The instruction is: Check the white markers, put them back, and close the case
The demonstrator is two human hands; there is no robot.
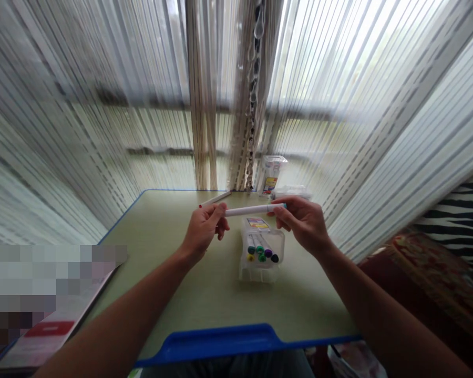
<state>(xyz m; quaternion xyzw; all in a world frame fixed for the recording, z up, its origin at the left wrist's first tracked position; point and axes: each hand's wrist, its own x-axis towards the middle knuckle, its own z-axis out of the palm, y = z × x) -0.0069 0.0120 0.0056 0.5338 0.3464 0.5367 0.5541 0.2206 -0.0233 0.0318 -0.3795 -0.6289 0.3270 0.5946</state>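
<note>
Between my two hands a white marker pen (246, 210) with a teal end lies almost level above the table. My left hand (205, 228) pinches its left end between thumb and fingers. At the teal right end, my right hand (301, 219) grips it with thumb and fingertips. Below the pen sits a clear plastic case (245, 273) on its side, holding several markers with their coloured ends (262, 253) towards me: green, teal, yellow, purple and black. Another white marker with a red end (216, 199) rests on the table behind my left hand.
The pale green table (197, 299) has a blue rim and a blue front tray (224, 341). A clear container (273, 176) stands at the back, near a lying clear package (294, 191). String curtains hang behind. At left lies a flat item (49, 329), partly pixelated.
</note>
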